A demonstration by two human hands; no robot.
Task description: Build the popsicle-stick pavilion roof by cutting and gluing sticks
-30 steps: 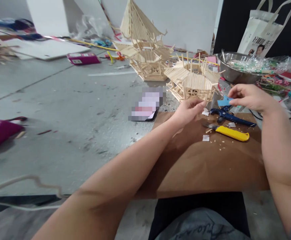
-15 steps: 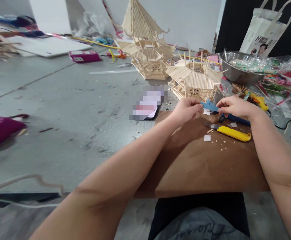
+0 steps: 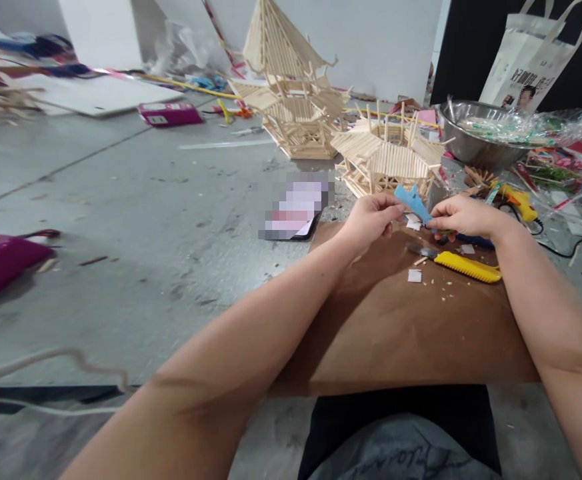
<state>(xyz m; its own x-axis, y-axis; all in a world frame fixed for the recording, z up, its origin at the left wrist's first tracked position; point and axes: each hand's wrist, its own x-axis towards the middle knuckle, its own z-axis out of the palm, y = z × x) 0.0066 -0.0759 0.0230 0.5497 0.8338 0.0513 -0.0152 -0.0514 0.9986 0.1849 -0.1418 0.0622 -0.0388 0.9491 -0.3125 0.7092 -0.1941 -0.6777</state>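
Observation:
A small blue piece of paper (image 3: pixel 415 202) with a cut, uneven outline is held up over the front of the brown board. My right hand (image 3: pixel 463 217) pinches its lower right end between thumb and fingers. At its left edge are the closed fingertips of my left hand (image 3: pixel 377 217). Below my hands lie a yellow utility knife (image 3: pixel 468 266) with its blade out and a dark blue tool (image 3: pixel 478 241), partly hidden by my right hand. Small white paper squares (image 3: pixel 415 275) and wood crumbs are scattered on the brown board (image 3: pixel 421 340).
Behind my hands stand a low stick-built model (image 3: pixel 395 163) and a taller tower with a pointed roof (image 3: pixel 291 93). A phone (image 3: pixel 295 210) lies left of the board. Rightward are a metal bowl (image 3: pixel 491 150), a yellow glue gun (image 3: pixel 519 202) and loose wrappers. Purple packs (image 3: pixel 171 113) lie on the floor.
The blue paper has tilted, its left end now higher and its right end lower. My right hand has shifted slightly left and down; my left hand stays nearly in place.

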